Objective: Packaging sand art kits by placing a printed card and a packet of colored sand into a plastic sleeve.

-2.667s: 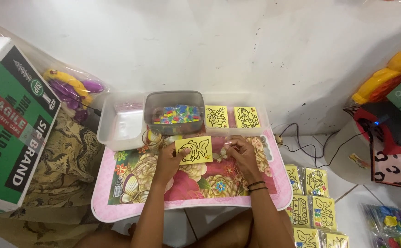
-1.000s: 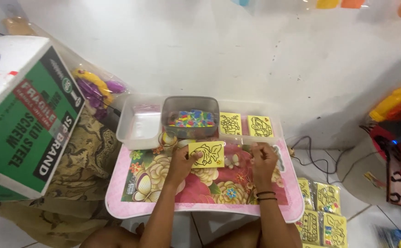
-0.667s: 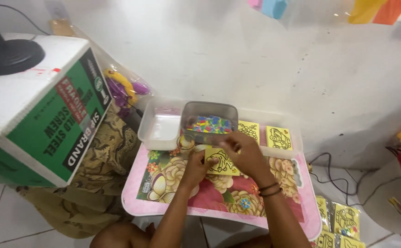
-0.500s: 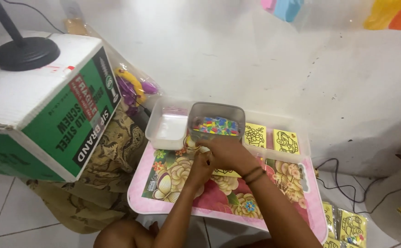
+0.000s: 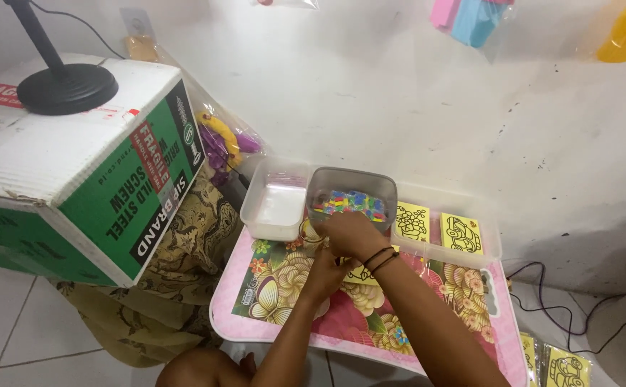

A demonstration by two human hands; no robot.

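A yellow card (image 5: 359,274) with a black line drawing lies on the flowered pink worktop (image 5: 284,287), near its far edge and just in front of a grey tub of small coloured pieces (image 5: 352,203). Most of the card is hidden under the two hands; only a strip of it shows below the right wrist.

The right hand (image 5: 349,233) reaches forward and across toward the left, its back turned up to the camera, knuckles bent and fingers curled down at the near rim of the grey tub. Whether those fingers pinch anything cannot be told, since they are hidden beneath the hand. Dark bands circle the right wrist, and the forearm runs back toward the lower right corner.

The left hand (image 5: 325,266) sits just below and beside it, fingers folded down onto the card's left edge; its grip cannot be made out either. The left forearm rises from the bottom edge.

Left of the grey tub stands a clear tub (image 5: 276,208). To the right, a long clear tray (image 5: 491,247) holds two more yellow picture cards (image 5: 436,228). A large green and white carton (image 5: 76,179) stands at the left with a black lamp base (image 5: 67,87) on top.
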